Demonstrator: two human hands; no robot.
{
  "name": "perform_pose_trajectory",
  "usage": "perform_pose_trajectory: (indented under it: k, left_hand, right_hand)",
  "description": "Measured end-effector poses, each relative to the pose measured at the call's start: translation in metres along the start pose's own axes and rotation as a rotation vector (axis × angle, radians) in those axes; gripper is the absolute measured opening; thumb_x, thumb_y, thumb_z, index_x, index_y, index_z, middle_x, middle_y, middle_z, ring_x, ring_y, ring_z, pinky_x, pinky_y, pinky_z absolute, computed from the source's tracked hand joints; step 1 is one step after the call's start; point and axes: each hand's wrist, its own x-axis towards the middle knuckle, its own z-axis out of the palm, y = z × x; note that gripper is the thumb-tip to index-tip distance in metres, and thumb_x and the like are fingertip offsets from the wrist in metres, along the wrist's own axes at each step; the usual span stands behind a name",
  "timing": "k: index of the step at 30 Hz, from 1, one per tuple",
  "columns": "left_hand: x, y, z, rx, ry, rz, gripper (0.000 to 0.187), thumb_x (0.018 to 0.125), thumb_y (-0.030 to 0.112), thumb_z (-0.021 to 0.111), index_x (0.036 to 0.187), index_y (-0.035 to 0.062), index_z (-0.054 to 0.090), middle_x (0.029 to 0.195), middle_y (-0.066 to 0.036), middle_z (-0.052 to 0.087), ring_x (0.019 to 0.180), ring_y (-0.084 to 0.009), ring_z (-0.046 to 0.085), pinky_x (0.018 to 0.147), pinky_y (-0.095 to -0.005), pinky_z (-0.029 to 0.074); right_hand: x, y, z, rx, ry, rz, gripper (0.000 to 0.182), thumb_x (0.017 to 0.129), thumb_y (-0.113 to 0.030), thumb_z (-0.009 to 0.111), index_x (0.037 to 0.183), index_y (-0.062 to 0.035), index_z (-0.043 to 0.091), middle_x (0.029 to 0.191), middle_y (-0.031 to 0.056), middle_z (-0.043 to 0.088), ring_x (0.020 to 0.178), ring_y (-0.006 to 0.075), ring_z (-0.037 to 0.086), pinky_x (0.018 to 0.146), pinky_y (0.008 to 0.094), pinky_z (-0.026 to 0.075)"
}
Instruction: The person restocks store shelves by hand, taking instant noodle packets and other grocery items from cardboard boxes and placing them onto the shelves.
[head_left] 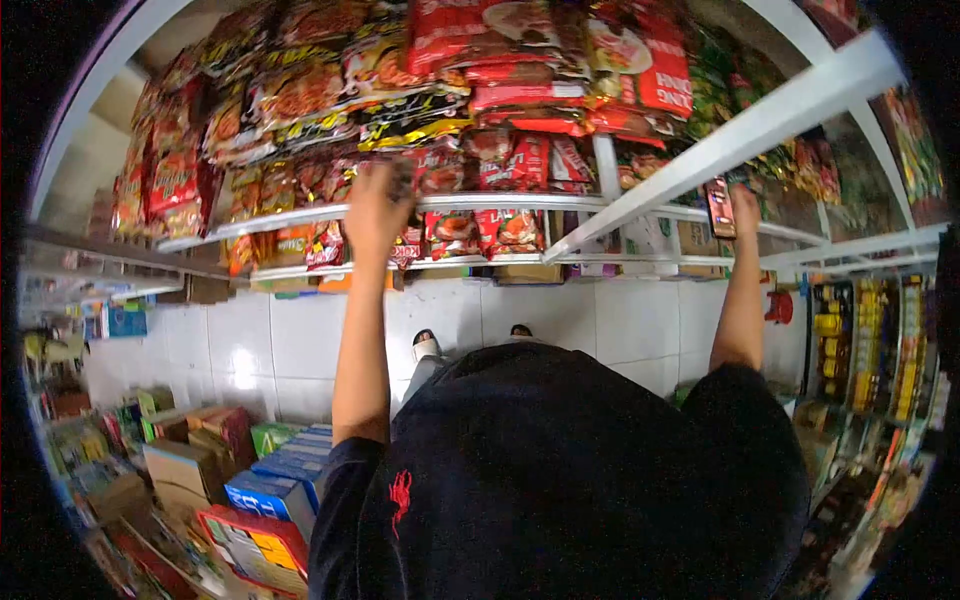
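My left hand reaches over the front rail of the shelf, close to the noodle packets. Its fingertips are blurred and merge with dark packaging, so whether they hold anything does not show. On the other side, my right hand is closed around a smartphone with its screen lit, near the shelf's lower rail. Large red noodle packs lie stacked on the upper level. Black-and-yellow packets form a pile in front of them, above my left hand.
A white metal post slants across between my hands. Tiled floor lies below the shelf. Behind me on the left stand cardboard boxes, blue boxes and a red-rimmed tray. Yellow bottles fill a rack at right.
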Motion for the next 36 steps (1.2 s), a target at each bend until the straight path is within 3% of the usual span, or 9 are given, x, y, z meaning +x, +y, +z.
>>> perform_pose_trajectory:
  k: [3,6,8,9,11,14,20,25,36]
  left_hand:
    - [0.011,-0.036,-0.030,0.075,0.039,-0.370,0.036,0.061,0.016,0.065,0.095,0.0125,0.053,0.091,-0.013,0.051,0.081,-0.0339,0.054,0.060,-0.0420,0.046]
    - [0.015,-0.030,-0.001,-0.059,0.015,-0.031,0.034,0.061,0.014,0.065,0.093,0.0089,0.055,0.091,-0.014,0.053,0.086,-0.0322,0.053,0.070,-0.0409,0.044]
    - [0.011,0.029,0.024,-0.221,-0.076,0.018,0.039,0.061,0.013,0.065,0.098,0.0069,0.056,0.095,-0.016,0.055,0.091,-0.0320,0.051,0.080,-0.0405,0.042]
    - [0.011,0.070,0.016,-0.331,-0.186,0.063,0.038,0.064,0.019,0.065,0.099,0.0066,0.056,0.096,-0.017,0.055,0.093,-0.0320,0.051,0.083,-0.0399,0.041]
    - [0.008,0.101,0.038,-0.523,-0.311,-0.003,0.043,0.074,0.030,0.058,0.109,0.0068,0.053,0.104,-0.018,0.054,0.099,-0.0322,0.050,0.087,-0.0385,0.039]
    - [0.008,0.083,0.042,-0.995,-0.296,-0.063,0.048,0.080,0.034,0.053,0.116,0.0036,0.048,0.112,-0.020,0.051,0.106,-0.0330,0.047,0.091,-0.0372,0.036]
    - [-0.017,-0.027,0.006,0.187,-0.074,-0.128,0.067,0.078,0.044,0.054,0.129,0.0046,0.034,0.134,-0.017,0.032,0.123,-0.0355,0.028,0.100,-0.0428,0.024]
    - [-0.021,-0.038,0.013,0.248,-0.154,-0.094,0.088,0.070,0.064,0.050,0.132,0.0046,0.029,0.137,-0.018,0.025,0.128,-0.0341,0.019,0.103,-0.0445,0.015]
    - [-0.023,-0.036,0.015,0.256,-0.109,-0.102,0.089,0.066,0.059,0.059,0.133,0.0100,0.027,0.138,-0.012,0.026,0.127,-0.0325,0.020,0.104,-0.0444,0.017]
  right_hand:
    - [-0.090,-0.056,0.032,-0.007,0.424,-0.457,0.018,0.083,-0.015,0.050,0.080,0.0014,0.056,0.074,0.0037,0.053,0.070,0.0129,0.046,0.067,0.0287,0.039]
    - [-0.191,-0.057,0.096,0.184,0.091,-0.519,0.012,0.079,-0.010,0.055,0.070,-0.0027,0.053,0.068,0.0026,0.051,0.067,0.0111,0.047,0.064,0.0245,0.039]
    - [-0.255,-0.085,0.159,0.173,-0.306,-0.201,0.003,0.073,-0.005,0.059,0.075,-0.0040,0.057,0.077,0.0062,0.058,0.079,0.0161,0.053,0.075,0.0305,0.041]
    - [-0.268,-0.102,0.189,0.133,-0.456,-0.460,0.021,0.072,-0.011,0.063,0.091,-0.0039,0.057,0.096,0.0119,0.055,0.094,0.0234,0.050,0.081,0.0359,0.039]
    - [-0.277,-0.150,0.235,-0.119,-0.360,-0.854,0.042,0.071,-0.015,0.064,0.109,-0.0047,0.049,0.112,0.0155,0.046,0.104,0.0309,0.042,0.085,0.0398,0.036]
    - [-0.255,-0.155,0.277,-0.312,-0.271,-0.801,0.051,0.071,-0.017,0.064,0.116,-0.0074,0.043,0.116,0.0172,0.041,0.108,0.0356,0.038,0.088,0.0455,0.033]
    - [-0.203,-0.141,0.276,-0.201,-0.133,-0.537,0.038,0.067,-0.009,0.059,0.103,-0.0044,0.048,0.105,0.0180,0.047,0.102,0.0341,0.044,0.087,0.0448,0.034]
    - [-0.249,-0.162,0.303,-0.379,-0.318,-0.749,0.048,0.060,-0.019,0.068,0.101,-0.0057,0.048,0.111,0.0170,0.046,0.105,0.0341,0.042,0.089,0.0447,0.034]
    - [-0.217,-0.159,0.299,-0.204,-0.531,-0.806,0.038,0.063,-0.001,0.056,0.101,-0.0099,0.054,0.106,0.0142,0.048,0.103,0.0331,0.044,0.091,0.0431,0.033]
